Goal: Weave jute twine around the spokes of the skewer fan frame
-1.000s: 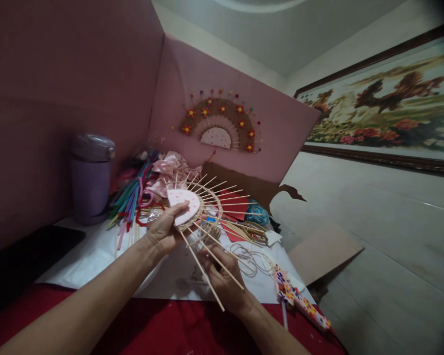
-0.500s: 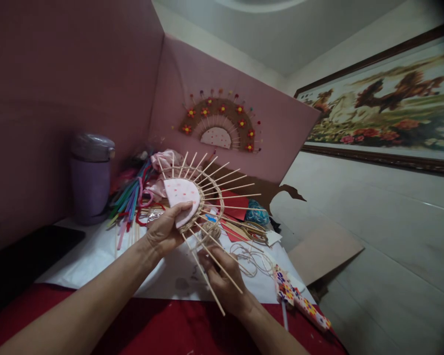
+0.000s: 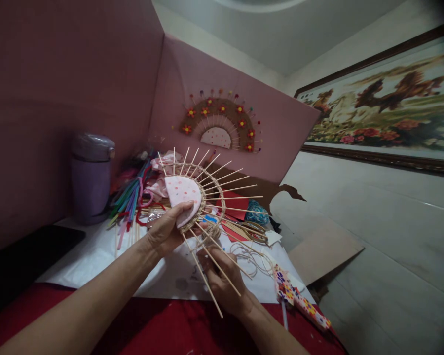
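Observation:
My left hand (image 3: 166, 229) grips a half-round white pad with pink dots (image 3: 183, 192), thumb on its face and fingers behind. Thin wooden sticks (image 3: 240, 198) fan out from the curved edge. Tan twine (image 3: 222, 191) is woven round that edge and in a wider arc across the sticks. Below the arc's lower end, my right hand (image 3: 222, 281) is closed on the twine, with its fingertips partly hidden behind the sticks. A wad of twine (image 3: 210, 239) shows just above these fingers.
Left stand a purple tumbler (image 3: 91, 180) and bundled pipe cleaners (image 3: 131, 197). Beyond the hands lie red card (image 3: 237, 207), blue yarn (image 3: 257, 212) and scissors (image 3: 255, 231). A flower-patterned glue gun (image 3: 303, 303) lies right. A similar decorated arch (image 3: 222, 111) is pinned behind.
The stick fan has shifted slightly right and turned a little in my left hand. My right hand stays close below it, barely moved.

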Tool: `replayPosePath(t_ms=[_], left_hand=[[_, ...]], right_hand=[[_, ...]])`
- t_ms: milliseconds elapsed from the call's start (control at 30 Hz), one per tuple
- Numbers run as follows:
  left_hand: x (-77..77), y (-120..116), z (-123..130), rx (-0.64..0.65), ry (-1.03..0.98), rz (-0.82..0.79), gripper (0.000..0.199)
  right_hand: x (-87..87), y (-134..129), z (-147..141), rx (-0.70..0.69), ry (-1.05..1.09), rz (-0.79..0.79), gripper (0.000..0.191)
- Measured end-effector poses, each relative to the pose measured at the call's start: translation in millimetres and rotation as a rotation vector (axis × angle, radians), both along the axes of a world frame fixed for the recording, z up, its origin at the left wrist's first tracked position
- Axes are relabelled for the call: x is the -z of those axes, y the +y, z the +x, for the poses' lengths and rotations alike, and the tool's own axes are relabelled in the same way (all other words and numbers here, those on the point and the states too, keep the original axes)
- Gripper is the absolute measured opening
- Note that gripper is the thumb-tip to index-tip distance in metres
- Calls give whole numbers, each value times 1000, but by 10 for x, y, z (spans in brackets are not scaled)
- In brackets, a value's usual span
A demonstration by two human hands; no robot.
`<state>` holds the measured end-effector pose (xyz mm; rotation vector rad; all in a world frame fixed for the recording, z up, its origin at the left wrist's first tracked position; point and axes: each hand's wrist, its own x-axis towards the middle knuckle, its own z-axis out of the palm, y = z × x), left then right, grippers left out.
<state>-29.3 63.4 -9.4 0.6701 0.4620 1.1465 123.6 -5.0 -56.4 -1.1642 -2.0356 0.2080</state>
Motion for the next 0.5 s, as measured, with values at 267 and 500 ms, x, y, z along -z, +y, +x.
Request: replayPosePath(t_ms=[267, 500], left_hand=[[-8, -31, -6, 95, -54, 29, 12], [-26, -42, -14, 98, -64, 4, 13]], right_hand=[[59, 44, 23, -83, 0, 105, 15], [67, 46, 35, -89, -1, 84, 13]])
